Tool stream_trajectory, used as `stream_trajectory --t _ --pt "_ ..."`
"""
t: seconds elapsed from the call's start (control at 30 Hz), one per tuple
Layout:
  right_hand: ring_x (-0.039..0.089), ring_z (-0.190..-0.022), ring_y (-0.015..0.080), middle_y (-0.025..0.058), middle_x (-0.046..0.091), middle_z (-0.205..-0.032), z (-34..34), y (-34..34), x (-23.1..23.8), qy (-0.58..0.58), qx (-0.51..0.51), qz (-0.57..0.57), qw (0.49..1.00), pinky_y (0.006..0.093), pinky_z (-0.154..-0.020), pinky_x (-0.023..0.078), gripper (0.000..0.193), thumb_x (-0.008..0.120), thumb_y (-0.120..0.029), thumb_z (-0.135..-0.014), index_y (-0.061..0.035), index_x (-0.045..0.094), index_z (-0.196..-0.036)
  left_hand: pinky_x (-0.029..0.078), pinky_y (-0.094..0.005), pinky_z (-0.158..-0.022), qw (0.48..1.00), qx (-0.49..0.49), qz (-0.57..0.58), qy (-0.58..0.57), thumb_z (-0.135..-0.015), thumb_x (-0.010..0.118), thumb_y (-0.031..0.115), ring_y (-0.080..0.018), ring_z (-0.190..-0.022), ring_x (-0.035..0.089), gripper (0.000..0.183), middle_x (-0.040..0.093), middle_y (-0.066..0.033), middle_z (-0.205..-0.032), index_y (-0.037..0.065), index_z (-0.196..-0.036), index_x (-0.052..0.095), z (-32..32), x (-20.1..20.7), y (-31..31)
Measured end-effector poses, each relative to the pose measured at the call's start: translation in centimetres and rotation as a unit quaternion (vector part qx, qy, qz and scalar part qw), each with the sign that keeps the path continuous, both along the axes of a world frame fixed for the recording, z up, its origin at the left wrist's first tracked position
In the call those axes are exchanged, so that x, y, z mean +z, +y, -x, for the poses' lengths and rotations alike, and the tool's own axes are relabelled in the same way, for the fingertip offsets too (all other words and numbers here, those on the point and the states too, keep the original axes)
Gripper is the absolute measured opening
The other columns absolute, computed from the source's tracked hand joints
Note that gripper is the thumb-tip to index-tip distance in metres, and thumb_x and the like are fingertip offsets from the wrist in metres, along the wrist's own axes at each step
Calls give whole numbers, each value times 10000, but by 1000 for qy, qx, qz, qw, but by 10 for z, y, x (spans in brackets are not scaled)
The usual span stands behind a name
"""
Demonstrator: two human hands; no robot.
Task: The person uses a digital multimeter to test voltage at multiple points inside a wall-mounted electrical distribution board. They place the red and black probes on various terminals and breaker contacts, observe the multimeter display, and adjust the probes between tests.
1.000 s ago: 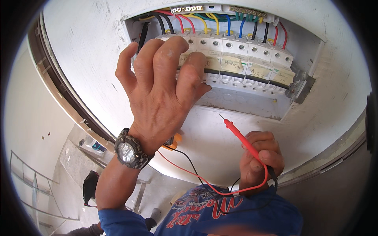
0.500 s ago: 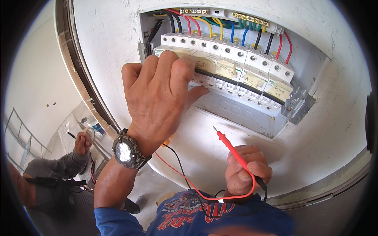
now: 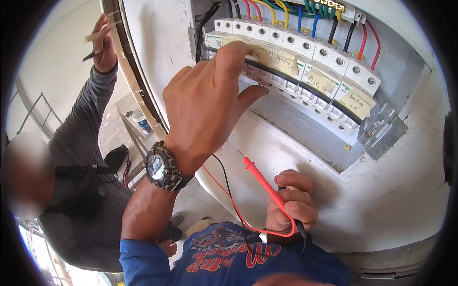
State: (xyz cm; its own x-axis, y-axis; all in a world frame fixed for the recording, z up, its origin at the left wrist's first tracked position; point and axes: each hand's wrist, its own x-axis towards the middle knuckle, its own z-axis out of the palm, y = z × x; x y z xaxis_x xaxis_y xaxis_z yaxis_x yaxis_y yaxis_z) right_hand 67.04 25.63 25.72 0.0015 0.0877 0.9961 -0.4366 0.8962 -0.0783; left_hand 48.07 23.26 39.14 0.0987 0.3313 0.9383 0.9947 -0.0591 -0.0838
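Note:
My left hand (image 3: 205, 102), with a watch (image 3: 162, 165) on its wrist, reaches up to the left part of a row of circuit breakers (image 3: 315, 71). Its fingers bend over the breaker fronts with the tips hidden, and its thumb points right below the row. Lower right, my right hand (image 3: 293, 202) is closed around a red test probe (image 3: 264, 180), whose metal tip points up and left, apart from the breakers. A red lead (image 3: 229, 206) bends away from the probe. A black lead (image 3: 303, 234) also leaves this hand; the black probe is mostly hidden by the fingers.
The breakers sit in a recessed wall box (image 3: 298, 121), with coloured wires (image 3: 300, 20) entering along the top. A clear plastic piece (image 3: 385, 131) is at its right end. At left, a co-worker (image 3: 88, 190) raises a hand (image 3: 103, 47) holding a dark, thin object near the door frame (image 3: 140, 81).
The breaker box now appears farther up and right in the view. The co-worker's hand has risen from low left to high. My right hand and its red probe appear slightly farther left.

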Motion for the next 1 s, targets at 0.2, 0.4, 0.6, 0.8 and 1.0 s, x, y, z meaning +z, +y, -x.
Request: stream_trajectory --t 0.2,0.4,0.6,0.8,1.0 --pt "649 -1057 311 65 743 -993 57 -38 -6 -89 20 -2 996 424 -748 563 344 834 -172 -809 -140 740 -1139 512 -277 -551 997 15 -11 81 -683 963 368 -115 -622 667 740 668 26 -759 110 -1232 541 23 27 -10" --pt "628 -1071 273 53 677 -1203 126 -50 -2 -118 19 -111 987 412 -847 539 307 765 -195 -817 -165 741 -1121 510 -268 -541 995 64 25 79 -664 968 413 -105 -618 668 746 658 45 -745 130 -1211 548 19 32 -13" --pt "616 -987 244 55 642 -1147 167 -54 -41 -128 -17 -100 987 373 -827 529 302 736 -178 -825 -150 726 -1125 520 -306 -556 995 44 28 91 -694 939 402 -168 -652 690 683 670 24 -750 133 -1171 530 15 40 -16" --pt "626 -939 267 77 606 -1041 193 -60 -72 -139 38 -69 987 382 -829 556 351 744 -186 -820 -129 680 -1160 590 -363 -595 991 49 118 48 -849 833 305 -266 -674 708 508 680 -95 -855 72 -1075 443 6 42 -24" --pt "651 -1090 398 140 664 -1145 199 -61 -89 -170 139 -30 975 486 -927 539 408 774 -203 -794 -75 674 -1168 542 -323 -592 999 33 -1 6 -700 940 379 -190 -700 708 680 689 -13 -838 128 -1168 516 12 22 -12"
